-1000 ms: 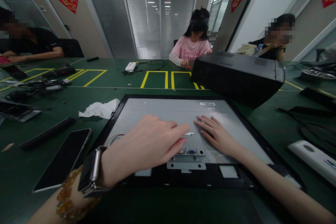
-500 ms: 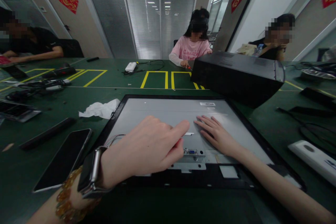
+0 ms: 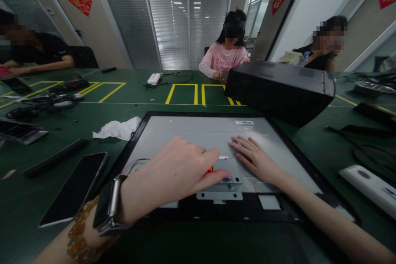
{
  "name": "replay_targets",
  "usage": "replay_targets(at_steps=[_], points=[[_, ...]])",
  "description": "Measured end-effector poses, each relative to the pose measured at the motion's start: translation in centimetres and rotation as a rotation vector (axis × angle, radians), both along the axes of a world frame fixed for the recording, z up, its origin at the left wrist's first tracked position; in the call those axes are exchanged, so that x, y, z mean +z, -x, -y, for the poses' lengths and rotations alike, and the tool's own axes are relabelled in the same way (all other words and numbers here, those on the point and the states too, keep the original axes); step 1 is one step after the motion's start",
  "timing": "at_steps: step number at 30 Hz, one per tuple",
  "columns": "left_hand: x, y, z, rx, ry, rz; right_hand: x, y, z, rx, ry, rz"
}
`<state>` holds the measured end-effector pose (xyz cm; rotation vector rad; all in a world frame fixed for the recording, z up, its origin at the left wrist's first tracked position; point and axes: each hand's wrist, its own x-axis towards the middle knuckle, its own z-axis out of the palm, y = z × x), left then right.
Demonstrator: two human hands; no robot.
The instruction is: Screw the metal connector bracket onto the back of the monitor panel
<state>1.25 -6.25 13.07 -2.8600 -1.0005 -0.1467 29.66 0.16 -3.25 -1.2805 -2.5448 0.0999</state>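
A monitor lies face down on the green table, its grey metal back panel bare inside a black frame. My left hand, with a watch and a bead bracelet on the wrist, hovers over the port bracket at the panel's near edge. Its fingers and thumb are curled round a small orange object that is mostly hidden. My right hand rests flat on the panel just right of the bracket, fingers spread, holding nothing. Thin wires run out at the panel's left side.
A black phone, a black bar and crumpled tissue lie to the left. A large black housing sits behind the monitor, a white device at the right. Three people sit around the table; one in pink faces me.
My left hand's index finger has drawn back and the thumb has slid right over the bracket; an orange object now shows under the fingers. My right hand has stayed still.
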Motion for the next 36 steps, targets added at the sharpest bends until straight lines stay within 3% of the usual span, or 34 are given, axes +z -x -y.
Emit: replay_targets(at_steps=[6, 16, 27, 36], points=[[0.5, -0.1, 0.4, 0.013, 0.126, 0.002, 0.1, 0.1, 0.1, -0.007, 0.003, 0.003], [1.1, 0.0, 0.9, 0.006, 0.202, 0.065, 0.2, 0.0, 0.1, -0.010, 0.002, -0.005], [0.7, -0.1, 0.4, 0.041, 0.126, -0.004, 0.2, 0.0, 0.1, 0.003, 0.007, -0.009], [1.0, 0.0, 0.8, 0.039, 0.192, 0.064, 0.3, 0.0, 0.3, -0.005, 0.004, -0.023]])
